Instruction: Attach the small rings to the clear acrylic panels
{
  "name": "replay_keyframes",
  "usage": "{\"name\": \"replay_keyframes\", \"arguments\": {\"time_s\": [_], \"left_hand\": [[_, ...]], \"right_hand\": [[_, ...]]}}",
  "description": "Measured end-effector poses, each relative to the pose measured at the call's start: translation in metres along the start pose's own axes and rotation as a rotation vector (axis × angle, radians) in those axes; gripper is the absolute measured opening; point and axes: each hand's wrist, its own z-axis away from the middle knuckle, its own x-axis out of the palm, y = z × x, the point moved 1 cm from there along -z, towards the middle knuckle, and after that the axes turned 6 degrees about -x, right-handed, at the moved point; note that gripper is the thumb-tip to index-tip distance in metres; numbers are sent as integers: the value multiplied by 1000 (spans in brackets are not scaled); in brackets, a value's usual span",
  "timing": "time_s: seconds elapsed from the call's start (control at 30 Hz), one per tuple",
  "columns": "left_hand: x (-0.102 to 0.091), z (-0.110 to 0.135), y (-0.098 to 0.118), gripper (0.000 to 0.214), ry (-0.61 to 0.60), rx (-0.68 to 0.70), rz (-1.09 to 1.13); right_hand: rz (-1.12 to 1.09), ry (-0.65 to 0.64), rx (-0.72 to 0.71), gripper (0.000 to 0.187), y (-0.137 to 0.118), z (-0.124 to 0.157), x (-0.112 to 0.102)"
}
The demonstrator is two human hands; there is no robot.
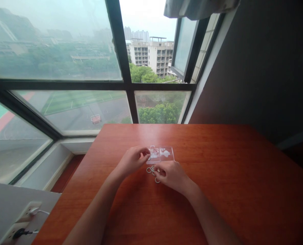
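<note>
A small clear plastic tag [164, 153] with white and red printed shapes lies flat on the reddish wooden table [217, 177]. My left hand [132, 160] rests beside its left edge, fingers curled and pinching at the tag's corner. Several small metal rings [151, 169] lie just in front of the tag. My right hand [172, 175] sits over them with the fingers curled down onto the rings; what is inside the fingers is hidden.
A large window [120, 68] with a dark frame runs behind the table's far edge. A dark wall [263, 68] stands on the right. At the lower left a white power strip [18, 224] holds plugged-in cables.
</note>
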Motion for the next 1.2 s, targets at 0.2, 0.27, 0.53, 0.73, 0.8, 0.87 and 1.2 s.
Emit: {"name": "replay_keyframes", "arguments": {"time_s": [0.2, 0.27, 0.53, 0.73, 0.8, 0.87, 1.2], "left_hand": [[6, 0, 7, 29, -148, -40, 136], [9, 0, 10, 32, -184, -36, 211], [12, 0, 14, 18, -139, 14, 248], [2, 0, 1, 14, -43, 15, -13], [0, 0, 0, 15, -53, 18, -80], [0, 0, -1, 14, -40, 11, -136], [3, 1, -2, 16, 0, -5, -186]], "right_hand": [[-1, 225, -20, 10, 4, -1, -8], [3, 270, -43, 12, 4, 0, -8], [14, 269, -46, 11, 5, 0, -6], [-3, 59, 66, 8, 8, 0, -9], [-25, -24, 89, 10, 9, 1, -11], [-47, -85, 94, 11, 8, 2, -11], [-20, -180, 39, 16, 5, 4, -5]]}}
